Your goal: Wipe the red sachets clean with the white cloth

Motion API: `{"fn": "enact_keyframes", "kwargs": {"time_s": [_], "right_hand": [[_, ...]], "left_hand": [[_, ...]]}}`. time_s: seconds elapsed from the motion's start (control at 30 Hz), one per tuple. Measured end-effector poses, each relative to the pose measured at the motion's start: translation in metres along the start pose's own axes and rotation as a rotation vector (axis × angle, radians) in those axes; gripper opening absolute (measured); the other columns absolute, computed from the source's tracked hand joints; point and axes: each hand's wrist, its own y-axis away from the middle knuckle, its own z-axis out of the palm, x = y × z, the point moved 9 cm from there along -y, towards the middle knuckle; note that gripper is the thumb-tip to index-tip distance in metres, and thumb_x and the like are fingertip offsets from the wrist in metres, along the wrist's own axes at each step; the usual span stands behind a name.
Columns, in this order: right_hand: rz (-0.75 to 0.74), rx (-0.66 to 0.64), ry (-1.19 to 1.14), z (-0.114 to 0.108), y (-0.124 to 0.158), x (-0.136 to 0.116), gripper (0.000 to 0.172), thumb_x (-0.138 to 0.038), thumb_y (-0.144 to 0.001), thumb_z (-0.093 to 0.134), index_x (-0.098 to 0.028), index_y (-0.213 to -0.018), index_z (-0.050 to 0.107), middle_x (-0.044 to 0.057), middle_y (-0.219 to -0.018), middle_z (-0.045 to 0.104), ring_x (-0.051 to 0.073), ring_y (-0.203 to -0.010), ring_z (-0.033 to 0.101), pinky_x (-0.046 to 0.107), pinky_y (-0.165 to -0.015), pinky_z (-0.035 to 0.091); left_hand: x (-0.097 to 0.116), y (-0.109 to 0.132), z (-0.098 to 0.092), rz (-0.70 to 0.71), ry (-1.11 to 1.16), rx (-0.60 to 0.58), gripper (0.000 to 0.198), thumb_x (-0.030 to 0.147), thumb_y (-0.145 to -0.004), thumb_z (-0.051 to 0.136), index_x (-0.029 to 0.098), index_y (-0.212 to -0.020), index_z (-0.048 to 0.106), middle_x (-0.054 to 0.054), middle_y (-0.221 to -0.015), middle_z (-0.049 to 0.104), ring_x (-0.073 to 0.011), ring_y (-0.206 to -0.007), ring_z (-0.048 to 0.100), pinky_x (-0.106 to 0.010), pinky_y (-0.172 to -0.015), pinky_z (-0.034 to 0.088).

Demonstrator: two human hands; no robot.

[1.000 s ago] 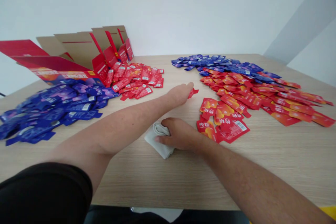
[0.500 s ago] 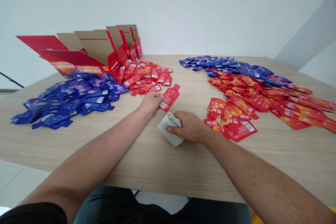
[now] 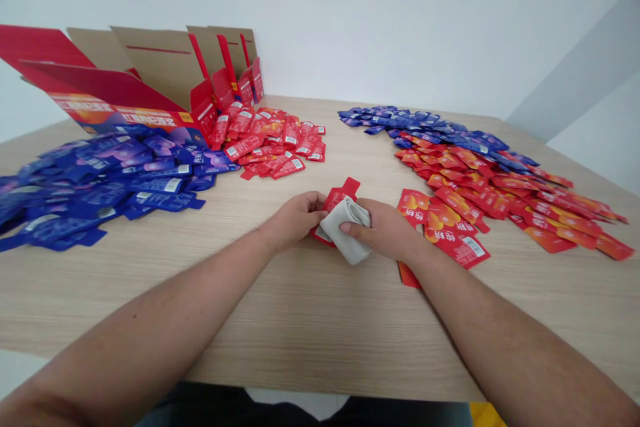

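From here I see the left hand [image 3: 295, 220] half-closed, pinching the edge of a glossy red sachet [image 3: 340, 195] at mid-table. A folded grey cloth [image 3: 346, 230] lies across that sachet, gripped loosely from above by the half-closed right hand [image 3: 383, 227].

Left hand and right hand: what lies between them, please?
In the head view, a folded pale grey cloth lies on a red sachet, between the left hand and the right hand.
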Motion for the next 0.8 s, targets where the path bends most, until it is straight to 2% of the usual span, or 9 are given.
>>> {"fn": "enact_keyframes", "kwargs": {"time_s": [0.07, 0.13, 0.2, 0.33, 0.4, 0.5, 0.63, 0.73, 0.8], "right_hand": [[0.021, -0.015, 0.038, -0.001, -0.001, 0.003, 0.027, -0.042, -0.083, 0.065, -0.019, -0.096, 0.066, 0.005, -0.090, 0.071, 0.019, -0.078, 0.062, 0.029, -0.067, 0.041], [0.032, -0.009, 0.062, -0.005, -0.002, 0.004, 0.026, -0.043, -0.083, 0.065, -0.019, -0.094, 0.066, 0.005, -0.089, 0.070, 0.019, -0.078, 0.062, 0.029, -0.067, 0.041], [0.039, 0.036, 0.065, -0.012, -0.001, 0.005, 0.027, -0.045, -0.083, 0.063, -0.019, -0.092, 0.065, 0.005, -0.087, 0.069, 0.019, -0.077, 0.062, 0.030, -0.066, 0.041], [0.157, 0.213, 0.019, -0.028, 0.003, 0.015, 0.032, -0.051, -0.087, 0.057, -0.020, -0.092, 0.062, 0.005, -0.082, 0.068, 0.020, -0.075, 0.063, 0.030, -0.063, 0.041], [0.143, 0.175, -0.002, -0.022, 0.004, 0.012, 0.033, -0.052, -0.087, 0.056, -0.020, -0.093, 0.062, 0.004, -0.083, 0.069, 0.020, -0.075, 0.063, 0.030, -0.063, 0.042], [0.030, 0.079, 0.042, -0.009, 0.004, 0.000, 0.030, -0.051, -0.087, 0.057, -0.021, -0.090, 0.062, 0.005, -0.087, 0.070, 0.021, -0.080, 0.064, 0.030, -0.066, 0.042], [0.117, 0.189, 0.056, -0.020, 0.005, 0.008, 0.032, -0.050, -0.089, 0.052, -0.020, -0.093, 0.061, 0.006, -0.088, 0.069, 0.022, -0.080, 0.063, 0.031, -0.066, 0.041], [0.064, 0.087, 0.051, -0.011, 0.003, 0.004, 0.030, -0.050, -0.088, 0.056, -0.021, -0.090, 0.061, 0.005, -0.085, 0.069, 0.021, -0.078, 0.063, 0.030, -0.066, 0.041], [0.035, 0.073, 0.084, -0.009, 0.002, 0.001, 0.029, -0.050, -0.087, 0.057, -0.021, -0.088, 0.061, 0.005, -0.086, 0.069, 0.021, -0.080, 0.062, 0.030, -0.066, 0.040]], "left_hand": [[0.007, 0.000, -0.002, 0.083, -0.216, 0.023, 0.004, 0.019, -0.077, 0.065, 0.017, -0.080, 0.063, 0.001, -0.072, 0.066, -0.0116, -0.063, 0.058, -0.023, -0.060, 0.047], [0.010, 0.002, -0.003, 0.110, -0.386, 0.043, 0.007, 0.023, -0.080, 0.062, 0.018, -0.077, 0.062, 0.002, -0.070, 0.064, -0.0117, -0.064, 0.056, -0.023, -0.059, 0.044], [0.008, 0.003, -0.001, 0.095, -0.414, 0.021, 0.010, 0.027, -0.083, 0.060, 0.018, -0.079, 0.061, 0.002, -0.071, 0.064, -0.0122, -0.065, 0.056, -0.023, -0.059, 0.043], [0.003, 0.005, 0.006, 0.073, -0.272, -0.048, 0.013, 0.032, -0.083, 0.060, 0.019, -0.081, 0.057, 0.003, -0.070, 0.061, -0.0113, -0.061, 0.054, -0.024, -0.058, 0.043], [0.000, 0.005, 0.007, 0.053, -0.187, -0.054, 0.013, 0.030, -0.081, 0.062, 0.019, -0.080, 0.056, 0.004, -0.067, 0.059, -0.0105, -0.058, 0.052, -0.023, -0.058, 0.042], [-0.004, 0.005, 0.010, 0.009, -0.074, -0.072, 0.014, 0.027, -0.077, 0.065, 0.019, -0.079, 0.055, 0.004, -0.065, 0.060, -0.0101, -0.057, 0.052, -0.023, -0.057, 0.041], [-0.001, 0.006, 0.009, 0.030, -0.030, -0.061, 0.017, 0.029, -0.077, 0.067, 0.018, -0.076, 0.053, 0.004, -0.063, 0.058, -0.0094, -0.056, 0.050, -0.022, -0.056, 0.040], [-0.003, 0.005, 0.007, 0.022, 0.039, -0.038, 0.022, 0.031, -0.074, 0.071, 0.018, -0.074, 0.053, 0.005, -0.064, 0.057, -0.0091, -0.056, 0.051, -0.022, -0.057, 0.040], [-0.004, 0.004, 0.007, 0.010, 0.066, -0.041, 0.025, 0.032, -0.072, 0.073, 0.018, -0.074, 0.053, 0.004, -0.064, 0.058, -0.0096, -0.057, 0.052, -0.023, -0.058, 0.041]]}}
